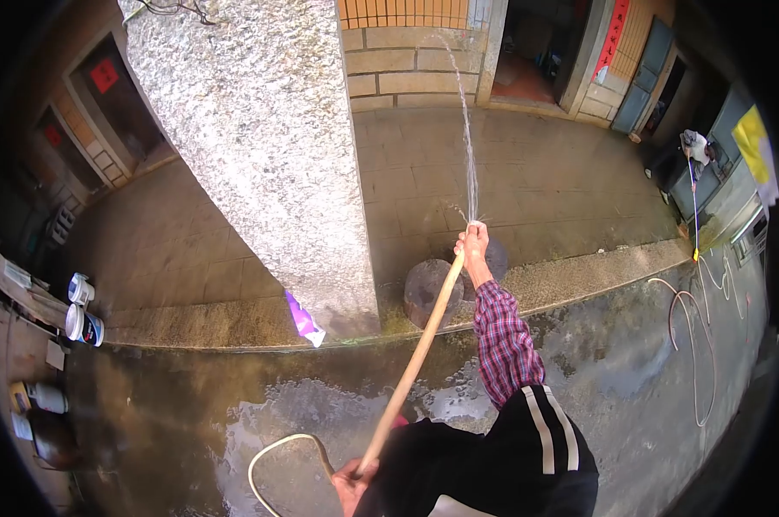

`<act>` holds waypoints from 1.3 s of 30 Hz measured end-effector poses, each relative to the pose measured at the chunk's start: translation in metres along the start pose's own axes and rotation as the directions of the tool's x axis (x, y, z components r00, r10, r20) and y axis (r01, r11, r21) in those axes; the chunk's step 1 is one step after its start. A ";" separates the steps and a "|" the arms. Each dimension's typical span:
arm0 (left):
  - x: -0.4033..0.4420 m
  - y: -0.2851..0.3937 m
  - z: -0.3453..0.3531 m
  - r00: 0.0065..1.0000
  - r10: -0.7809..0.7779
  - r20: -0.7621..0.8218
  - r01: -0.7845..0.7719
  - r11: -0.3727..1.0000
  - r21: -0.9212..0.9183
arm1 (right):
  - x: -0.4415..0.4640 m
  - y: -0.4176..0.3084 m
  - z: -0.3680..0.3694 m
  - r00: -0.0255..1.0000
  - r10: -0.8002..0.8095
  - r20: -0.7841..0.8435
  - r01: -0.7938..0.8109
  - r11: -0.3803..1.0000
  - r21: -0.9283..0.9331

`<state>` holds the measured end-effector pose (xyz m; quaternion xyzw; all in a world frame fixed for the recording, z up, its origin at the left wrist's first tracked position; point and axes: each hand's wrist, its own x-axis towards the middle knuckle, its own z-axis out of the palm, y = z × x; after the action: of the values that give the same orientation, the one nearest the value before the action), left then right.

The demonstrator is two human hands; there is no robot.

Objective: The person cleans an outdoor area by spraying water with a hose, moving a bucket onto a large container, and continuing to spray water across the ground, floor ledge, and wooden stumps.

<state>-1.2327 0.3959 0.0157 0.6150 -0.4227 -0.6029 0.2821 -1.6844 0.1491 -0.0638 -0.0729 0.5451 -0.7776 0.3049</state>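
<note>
A pale hose (415, 366) runs from the lower middle up to the centre. My right hand (473, 241) is closed round its upper end, with the arm stretched forward in a plaid sleeve. Water (465, 121) sprays from that end in a thin arc toward the brick wall (424, 60). Lower down, my left hand (352, 484) grips the same hose near the bottom edge. Below my left hand the hose loops over the wet ground. Beside my right hand stand dark round blocks (431, 291), partly hidden by the hose and hand.
A rough stone pillar (269, 155) rises left of centre, a purple scrap (303, 319) at its foot. White buckets (84, 323) stand at the left. A raised ledge (596, 271) crosses the yard. Another person (695, 148) bends at the far right, near coiled hoses (695, 345).
</note>
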 end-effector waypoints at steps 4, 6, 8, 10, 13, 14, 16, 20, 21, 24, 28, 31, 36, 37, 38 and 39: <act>0.003 -0.029 -0.001 0.987 0.087 -0.132 -0.095 0.994 -0.054 | -0.001 -0.005 -0.009 1.000 0.005 -0.021 -0.005 1.000 0.006; 0.002 -0.022 -0.004 0.998 0.050 -0.043 -0.049 0.999 0.012 | -0.001 -0.006 -0.016 1.000 0.003 -0.028 -0.002 1.000 0.020; -0.001 -0.009 -0.003 0.999 0.039 -0.018 -0.039 0.999 0.019 | 0.001 -0.007 -0.023 0.999 0.007 -0.033 -0.007 1.000 0.013; -0.001 -0.003 -0.005 1.000 0.025 0.005 -0.025 0.999 0.029 | 0.002 -0.009 -0.031 0.999 0.015 -0.043 -0.015 1.000 -0.003; 0.000 -0.003 -0.004 0.992 0.028 0.120 -0.032 0.999 0.032 | 0.003 -0.017 -0.038 0.999 -0.011 -0.052 0.011 1.000 -0.002; -0.001 -0.005 -0.002 0.995 0.060 0.081 -0.060 0.998 0.000 | 0.003 -0.020 -0.040 0.998 -0.024 -0.053 0.025 1.000 0.006; -0.002 -0.006 0.001 0.995 0.091 0.042 -0.090 0.995 -0.033 | 0.003 -0.030 -0.041 0.998 -0.035 -0.046 0.035 0.999 0.000; 0.000 0.003 0.004 0.997 0.051 0.058 -0.049 0.998 -0.031 | 0.004 -0.051 -0.041 0.996 -0.092 -0.007 0.092 0.996 0.014; 0.000 0.006 0.004 0.998 0.012 0.063 -0.011 1.000 -0.019 | 0.004 -0.056 -0.040 0.995 -0.103 -0.003 0.103 0.995 0.012; -0.005 0.020 0.009 0.998 0.061 0.013 -0.061 0.997 0.036 | 0.002 -0.069 -0.038 0.992 -0.125 0.015 0.124 0.992 0.019; -0.013 0.038 0.013 0.999 0.041 -0.003 -0.041 0.999 0.000 | 0.001 -0.077 -0.037 0.990 -0.140 0.025 0.140 0.990 0.021; -0.014 0.045 0.016 1.000 0.016 0.015 -0.018 0.993 0.121 | 0.002 -0.070 -0.043 0.996 -0.086 0.015 0.087 0.996 -0.018; -0.012 0.014 0.010 0.996 0.090 0.018 -0.089 0.995 -0.040 | 0.010 -0.028 -0.068 0.997 0.034 -0.066 -0.037 0.999 -0.038; -0.012 0.015 0.010 0.996 0.091 0.015 -0.090 0.995 -0.038 | 0.012 -0.016 -0.075 0.994 0.071 -0.084 -0.074 0.997 -0.023; -0.014 0.016 0.009 0.998 0.065 0.002 -0.064 0.997 -0.030 | 0.012 -0.004 -0.081 0.989 0.109 -0.102 -0.110 0.994 -0.007; -0.015 0.018 0.008 0.999 0.038 -0.011 -0.038 0.999 -0.023 | 0.012 0.006 -0.086 0.989 0.111 -0.100 -0.112 0.994 -0.006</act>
<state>-1.2423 0.4012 0.0372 0.6065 -0.4259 -0.5992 0.3029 -1.7293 0.2100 -0.1058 -0.0051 0.5672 -0.7589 0.3199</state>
